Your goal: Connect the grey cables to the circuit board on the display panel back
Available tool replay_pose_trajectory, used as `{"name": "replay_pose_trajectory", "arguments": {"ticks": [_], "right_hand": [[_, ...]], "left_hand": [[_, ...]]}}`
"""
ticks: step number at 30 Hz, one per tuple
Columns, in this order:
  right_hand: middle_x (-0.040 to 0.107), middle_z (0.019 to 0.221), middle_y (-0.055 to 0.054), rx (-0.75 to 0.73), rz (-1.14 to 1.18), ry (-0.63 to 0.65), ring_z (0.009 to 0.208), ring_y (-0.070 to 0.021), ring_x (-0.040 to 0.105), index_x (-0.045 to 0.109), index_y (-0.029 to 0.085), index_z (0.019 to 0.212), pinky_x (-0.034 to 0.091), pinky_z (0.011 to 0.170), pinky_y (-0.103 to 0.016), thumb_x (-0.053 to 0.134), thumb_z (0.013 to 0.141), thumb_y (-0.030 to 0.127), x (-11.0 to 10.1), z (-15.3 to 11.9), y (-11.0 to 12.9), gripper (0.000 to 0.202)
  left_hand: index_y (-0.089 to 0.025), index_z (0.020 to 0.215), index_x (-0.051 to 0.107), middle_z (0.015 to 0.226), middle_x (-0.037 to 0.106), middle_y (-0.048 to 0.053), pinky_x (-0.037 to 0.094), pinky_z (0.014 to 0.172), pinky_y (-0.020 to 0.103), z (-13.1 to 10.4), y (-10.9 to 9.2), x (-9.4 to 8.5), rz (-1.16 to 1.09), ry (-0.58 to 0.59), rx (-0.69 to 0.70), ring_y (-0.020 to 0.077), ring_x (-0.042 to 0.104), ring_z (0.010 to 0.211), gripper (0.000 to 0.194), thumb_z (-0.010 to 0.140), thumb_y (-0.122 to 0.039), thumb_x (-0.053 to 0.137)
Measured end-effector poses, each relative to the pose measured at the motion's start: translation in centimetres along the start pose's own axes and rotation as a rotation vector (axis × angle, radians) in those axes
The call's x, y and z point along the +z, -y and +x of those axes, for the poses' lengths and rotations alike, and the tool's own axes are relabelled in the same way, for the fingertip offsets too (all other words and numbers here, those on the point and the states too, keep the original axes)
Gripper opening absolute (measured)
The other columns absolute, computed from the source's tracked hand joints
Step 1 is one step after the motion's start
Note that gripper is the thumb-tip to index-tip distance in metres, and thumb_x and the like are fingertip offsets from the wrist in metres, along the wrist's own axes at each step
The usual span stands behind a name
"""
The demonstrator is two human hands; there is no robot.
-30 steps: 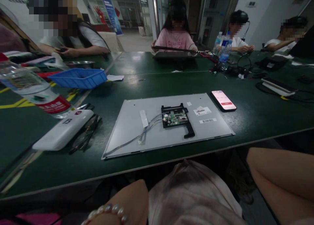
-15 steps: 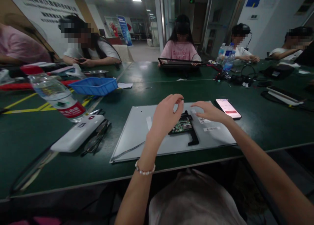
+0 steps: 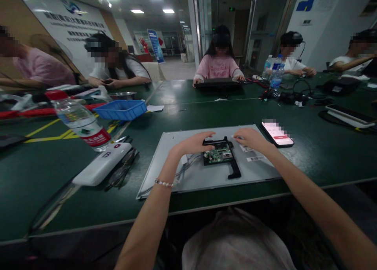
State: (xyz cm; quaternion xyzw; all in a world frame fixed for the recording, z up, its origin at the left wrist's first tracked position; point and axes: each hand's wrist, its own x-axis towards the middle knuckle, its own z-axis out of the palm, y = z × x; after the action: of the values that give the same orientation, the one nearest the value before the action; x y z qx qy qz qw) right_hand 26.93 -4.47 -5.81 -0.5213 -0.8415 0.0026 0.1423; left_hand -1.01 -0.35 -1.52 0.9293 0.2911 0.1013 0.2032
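A flat grey panel (image 3: 165,160) lies on the table in front of me. Near its middle sits a black bracket (image 3: 235,171) holding a green circuit board (image 3: 217,155). My left hand (image 3: 194,144) is at the board's left side, thumb and fingers apart, with nothing visible between them. Thin grey cables (image 3: 188,162) run out below that hand. Just right of the bracket is my right hand (image 3: 250,139), its fingers curled in and the tips together near a small whitish bit. What those tips hold, if anything, is too small to make out. White labels (image 3: 255,158) show beneath this hand.
A phone (image 3: 277,134) with a lit screen lies right of the panel. To the left are a white power bank (image 3: 101,166), glasses (image 3: 122,169), a tilted water bottle (image 3: 81,122) and a blue tray (image 3: 120,111). Several people sit around the table.
My left hand has lowered and turned, its fingers now apart beside the board. My right fingertips have come down and closed together. More of the board and cables shows. The view has shifted slightly.
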Motion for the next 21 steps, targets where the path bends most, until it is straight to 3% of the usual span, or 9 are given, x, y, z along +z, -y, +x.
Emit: {"name": "replay_pose_trajectory", "arguments": {"ticks": [5, 12, 21], "right_hand": [[0.068, 0.111, -0.009, 0.007, -0.07, -0.008, 0.102, -0.0225, 0.062, 0.069, 0.017, 0.105, 0.046, 0.087, -0.034, 0.045, 0.093, 0.023, 0.3, -0.1, -0.2, 0.027], [0.066, 0.116, -0.01, -0.011, 0.035, -0.019, 0.107, -0.0242, 0.059, 0.065, 0.018, 0.114, 0.046, 0.091, -0.038, 0.052, 0.09, 0.037, 0.4, -0.6, -1.2, 0.033], [0.07, 0.098, -0.011, -0.041, -0.149, -0.018, 0.094, -0.0235, 0.063, 0.07, 0.017, 0.1, 0.047, 0.08, -0.034, 0.049, 0.091, 0.02, 1.1, 0.1, -1.4, 0.023]], "left_hand": [[-0.018, 0.143, 0.031, 0.136, 0.053, 0.013, 0.04, 0.101, 0.035, -0.4, -0.4, 0.0, -0.041, 0.091, -0.017, 0.0236, 0.053, 0.123, 0.077, 0.079, -0.046, 0.062], [-0.018, 0.147, 0.022, 0.151, 0.031, 0.017, 0.034, 0.106, 0.041, -0.8, 0.3, 0.3, 0.036, 0.211, -0.044, 0.0315, 0.034, 0.136, 0.108, 0.062, -0.062, 0.071], [-0.017, 0.149, 0.014, 0.154, 0.021, 0.017, 0.024, 0.112, 0.044, -0.5, 0.4, 0.5, 0.021, 0.296, -0.077, 0.0328, 0.023, 0.141, 0.115, 0.061, -0.063, 0.07]]}}
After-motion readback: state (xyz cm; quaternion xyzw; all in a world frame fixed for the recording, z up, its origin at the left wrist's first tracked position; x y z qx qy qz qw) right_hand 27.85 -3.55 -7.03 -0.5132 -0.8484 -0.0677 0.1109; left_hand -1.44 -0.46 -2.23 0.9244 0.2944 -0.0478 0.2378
